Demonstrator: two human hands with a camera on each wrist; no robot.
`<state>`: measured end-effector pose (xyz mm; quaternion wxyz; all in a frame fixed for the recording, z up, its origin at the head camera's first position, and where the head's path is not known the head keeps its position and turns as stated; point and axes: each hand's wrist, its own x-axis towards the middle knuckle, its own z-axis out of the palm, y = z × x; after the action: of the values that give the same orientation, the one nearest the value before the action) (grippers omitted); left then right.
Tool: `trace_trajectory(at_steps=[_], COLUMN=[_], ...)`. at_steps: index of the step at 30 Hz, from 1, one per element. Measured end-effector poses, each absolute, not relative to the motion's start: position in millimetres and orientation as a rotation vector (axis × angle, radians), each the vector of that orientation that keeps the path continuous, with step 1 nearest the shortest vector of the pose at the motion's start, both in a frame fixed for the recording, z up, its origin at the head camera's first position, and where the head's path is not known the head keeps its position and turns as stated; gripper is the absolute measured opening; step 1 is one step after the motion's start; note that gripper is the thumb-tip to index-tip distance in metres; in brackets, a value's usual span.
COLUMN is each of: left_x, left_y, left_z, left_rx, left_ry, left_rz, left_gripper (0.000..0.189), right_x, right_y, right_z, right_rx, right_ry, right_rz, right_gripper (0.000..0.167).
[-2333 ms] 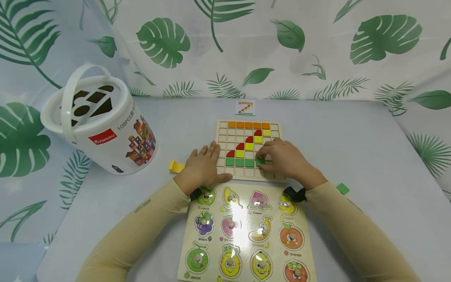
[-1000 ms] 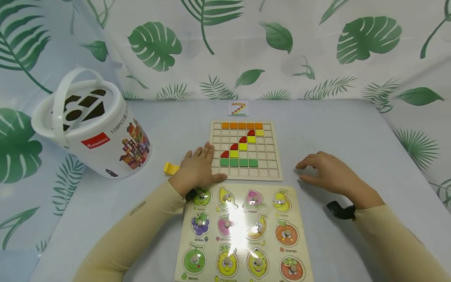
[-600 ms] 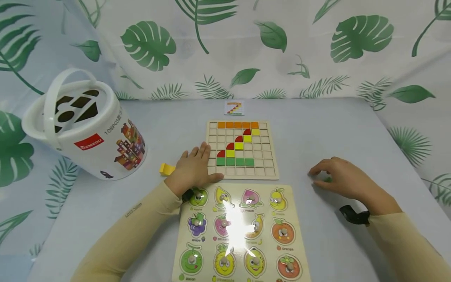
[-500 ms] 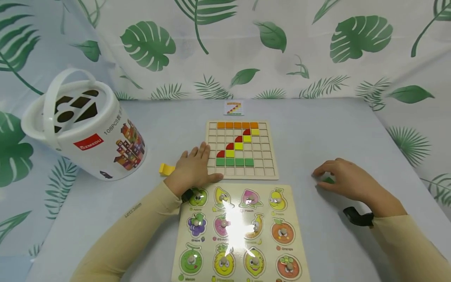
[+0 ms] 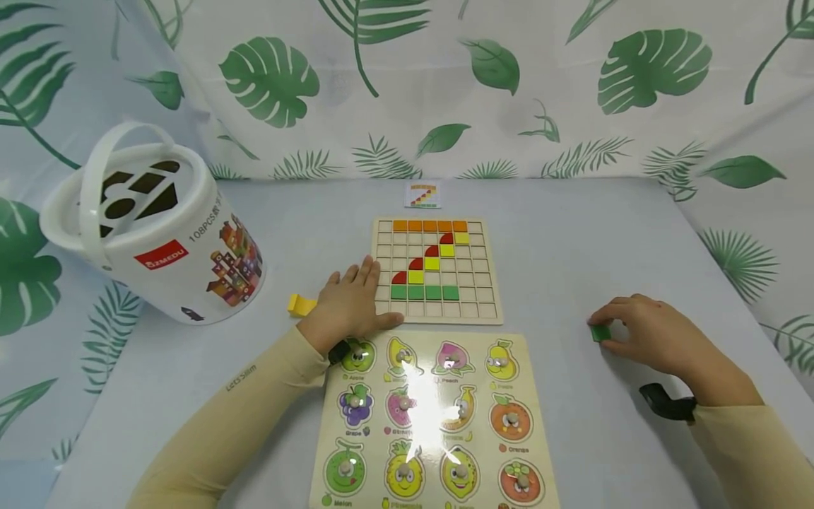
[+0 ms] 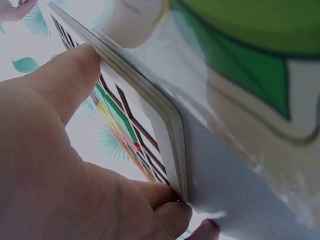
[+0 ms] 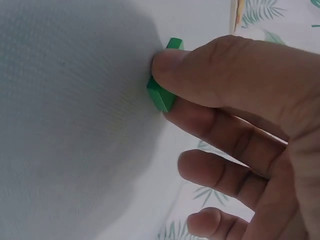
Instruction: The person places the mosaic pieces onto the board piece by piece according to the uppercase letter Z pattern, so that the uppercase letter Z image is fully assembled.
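Observation:
In the head view my right hand (image 5: pixel 655 336) is low over the table at the right. Its thumb and index finger pinch a small green square tile (image 5: pixel 600 333), which the right wrist view shows as a thin green block (image 7: pixel 161 95) between the fingertips. My left hand (image 5: pixel 346 304) lies with fingers spread over the left edge of the wooden grid board (image 5: pixel 480 311), thumb along the near edge. On that board sit an orange row (image 5: pixel 429 226), a diagonal of red quarter-rounds (image 5: pixel 415 264) and yellow squares (image 5: pixel 431 264), and a green row (image 5: pixel 424 292).
A fruit knob puzzle (image 5: pixel 439 424) lies in front of the board, close to the left wrist. A pattern card (image 5: pixel 422 196) lies behind the board. At the left stand a white lidded bucket (image 5: pixel 191 261) and a yellow block (image 5: pixel 300 305) beside the left hand.
My right hand has let go of a green tile in the board's green row, moved right, and picked up the loose green tile. My left hand has stayed on the board.

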<state>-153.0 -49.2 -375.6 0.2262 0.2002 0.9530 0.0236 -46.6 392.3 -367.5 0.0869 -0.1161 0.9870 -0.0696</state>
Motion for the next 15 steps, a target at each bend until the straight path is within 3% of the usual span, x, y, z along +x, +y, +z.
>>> trace_trajectory(at_steps=[15], left_x=[-155], left_y=[-51], left_z=[-376], left_rx=[0.544], left_ry=[2.622], left_rz=[0.067], left_gripper=[0.111], right_x=[-71], right_y=[339], right_z=[-369], right_rx=[-0.476], right_ry=[3.033], right_rz=[-0.259], right_gripper=[0.025])
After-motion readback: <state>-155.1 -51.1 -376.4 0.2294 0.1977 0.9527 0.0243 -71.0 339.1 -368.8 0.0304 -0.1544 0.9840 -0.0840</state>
